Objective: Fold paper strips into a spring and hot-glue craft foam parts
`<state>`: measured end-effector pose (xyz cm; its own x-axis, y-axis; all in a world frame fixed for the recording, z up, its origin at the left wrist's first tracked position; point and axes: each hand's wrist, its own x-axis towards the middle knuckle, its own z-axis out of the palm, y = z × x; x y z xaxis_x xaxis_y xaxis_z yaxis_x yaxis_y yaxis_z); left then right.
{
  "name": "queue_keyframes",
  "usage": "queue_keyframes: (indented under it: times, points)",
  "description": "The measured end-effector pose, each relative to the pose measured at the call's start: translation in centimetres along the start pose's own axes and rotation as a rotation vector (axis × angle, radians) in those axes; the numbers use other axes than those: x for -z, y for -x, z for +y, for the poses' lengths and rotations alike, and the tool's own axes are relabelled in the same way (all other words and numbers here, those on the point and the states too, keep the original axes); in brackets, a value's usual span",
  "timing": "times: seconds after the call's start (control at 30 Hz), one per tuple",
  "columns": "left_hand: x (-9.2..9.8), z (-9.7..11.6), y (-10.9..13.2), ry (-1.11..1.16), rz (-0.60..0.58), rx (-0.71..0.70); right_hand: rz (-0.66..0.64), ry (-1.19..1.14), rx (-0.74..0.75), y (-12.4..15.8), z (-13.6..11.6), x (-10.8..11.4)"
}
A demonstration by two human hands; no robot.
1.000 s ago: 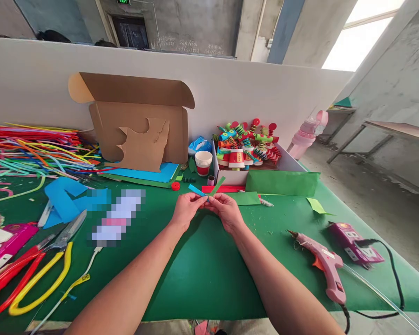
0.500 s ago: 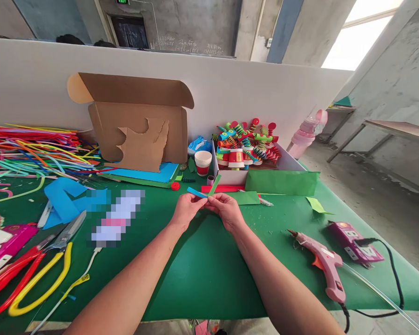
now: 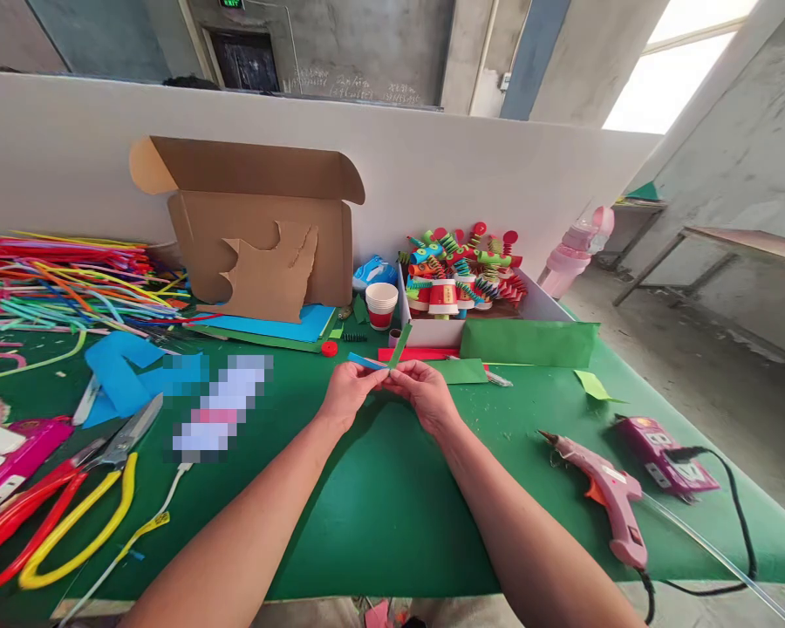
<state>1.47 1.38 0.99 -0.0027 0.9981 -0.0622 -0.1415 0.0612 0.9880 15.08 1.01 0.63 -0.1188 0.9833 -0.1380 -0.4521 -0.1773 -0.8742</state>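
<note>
My left hand (image 3: pixel 348 394) and my right hand (image 3: pixel 424 394) meet fingertip to fingertip above the green table (image 3: pixel 379 497). Between them they pinch two narrow paper strips joined at one end. The blue strip (image 3: pixel 365 360) lies toward the left over my left fingers. The green strip (image 3: pixel 400 344) points up and slightly right from my right fingers. Both hands are closed in a pinch.
A pink glue gun (image 3: pixel 605 493) and a pink power strip (image 3: pixel 664 453) lie at the right. Scissors (image 3: pixel 114 440), a red-and-yellow tool and coloured pipe cleaners (image 3: pixel 52 279) lie left. Behind stand a cardboard box (image 3: pixel 262 231), paper cups (image 3: pixel 381 305), a white box of crafts (image 3: pixel 461 283) and green paper (image 3: pixel 529 342).
The green strip has swung more upright and the blue strip has dropped flatter to the left. The hands stay in the same place.
</note>
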Motion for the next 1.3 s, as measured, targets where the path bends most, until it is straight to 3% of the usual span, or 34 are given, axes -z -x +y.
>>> queue_keyframes:
  times: [0.23, 0.53, 0.77, 1.0, 1.17, 1.3]
  points:
    - [0.1, 0.4, 0.2, 0.017, -0.049, 0.013, -0.036, 0.114, -0.017, 0.0, -0.5, 0.5]
    - [-0.1, 0.3, 0.2, 0.027, -0.019, 0.012, 0.009, 0.051, -0.042, 0.1, 0.2, -0.1]
    - [-0.2, 0.3, 0.1, 0.033, -0.062, -0.011, 0.066, 0.083, 0.054, 0.2, 0.5, -0.4]
    - [0.0, -0.2, -0.1, -0.030, -0.036, 0.003, 0.058, 0.085, 0.035, 0.2, 0.4, -0.3]
    - [-0.1, 0.2, 0.0, 0.078, -0.003, -0.026, 0.029, -0.026, 0.003, 0.1, -0.3, -0.1]
    - [-0.4, 0.8, 0.4, 0.113, -0.069, -0.045, 0.042, -0.121, -0.052, -0.5, 0.0, 0.5]
